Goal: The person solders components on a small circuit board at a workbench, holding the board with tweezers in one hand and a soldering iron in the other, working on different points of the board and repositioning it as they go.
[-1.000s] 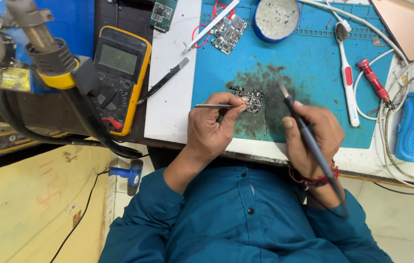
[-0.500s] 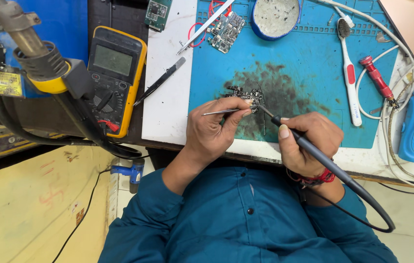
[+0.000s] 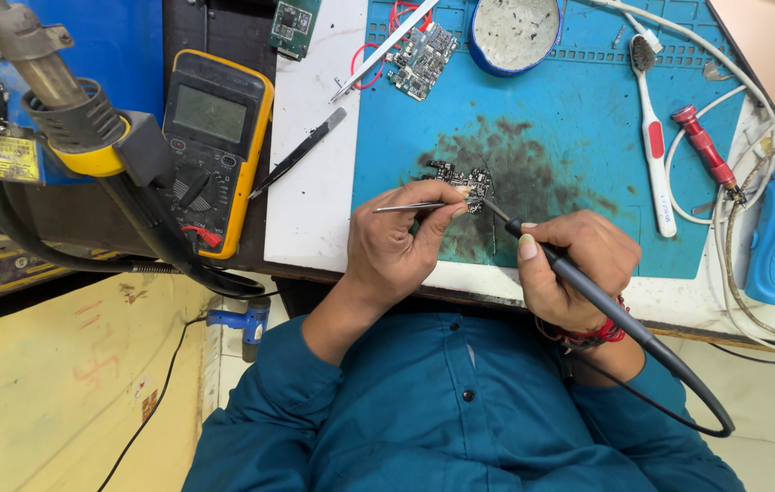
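At the middle of the frame a small dark circuit board [image 3: 462,180] lies on the scorched patch of the blue mat [image 3: 579,109], which covers the white worktop [image 3: 310,210]. The left hand [image 3: 401,239] is closed around thin metal tweezers [image 3: 410,207], whose tips are pressed to the board's lower edge; the right hand [image 3: 574,269] is wrapped in a pen grip around a black soldering iron [image 3: 579,278], its tip set against the same spot. A slip of the tweezers could let the board skate under the iron, and neighbouring parts could be bridged or lifted if heat is held too long. The iron's cable [image 3: 688,401], looped off the worktop's edge, could be snagged and the tip dragged. The joint itself is too small to be made out, what the tweezers pinch cannot be told, and the fingertips are partly hidden behind the board. A second board [image 3: 422,56] at the upper middle is blurred in detail.
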The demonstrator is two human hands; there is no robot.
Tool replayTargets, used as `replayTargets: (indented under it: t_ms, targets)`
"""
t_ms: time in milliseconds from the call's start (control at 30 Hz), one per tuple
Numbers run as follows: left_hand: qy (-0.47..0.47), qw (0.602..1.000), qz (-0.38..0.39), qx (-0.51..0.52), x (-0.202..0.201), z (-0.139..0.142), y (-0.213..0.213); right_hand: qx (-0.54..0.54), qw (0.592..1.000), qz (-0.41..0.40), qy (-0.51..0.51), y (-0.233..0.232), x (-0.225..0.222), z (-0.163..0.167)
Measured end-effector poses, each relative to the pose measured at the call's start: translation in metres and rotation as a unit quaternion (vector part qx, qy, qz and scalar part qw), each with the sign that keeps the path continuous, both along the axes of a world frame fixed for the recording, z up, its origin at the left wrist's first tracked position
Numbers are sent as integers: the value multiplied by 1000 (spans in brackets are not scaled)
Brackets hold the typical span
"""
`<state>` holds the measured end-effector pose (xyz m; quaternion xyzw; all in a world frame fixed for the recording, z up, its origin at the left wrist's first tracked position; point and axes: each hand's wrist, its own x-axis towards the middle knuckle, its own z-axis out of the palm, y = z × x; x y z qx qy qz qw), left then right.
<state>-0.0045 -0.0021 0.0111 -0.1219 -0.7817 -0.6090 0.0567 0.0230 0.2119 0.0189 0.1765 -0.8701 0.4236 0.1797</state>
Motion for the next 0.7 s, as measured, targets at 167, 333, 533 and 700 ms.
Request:
replayTargets:
  t_ms: [167, 333, 533, 700]
  targets:
    - [5, 1000, 1, 9, 0, -1, 0, -4, 1000, 2, 2, 0, 0, 1]
    - [10, 1000, 2, -4, 0, -3, 0, -4, 1000, 4, -4, 0, -1, 1]
    - [3, 1000, -1, 8, 0, -2, 0, -7, 1000, 3, -10, -1, 0, 2]
    - [9, 1000, 5, -6, 1, -2, 0, -4, 1000, 0, -15, -1, 0, 4]
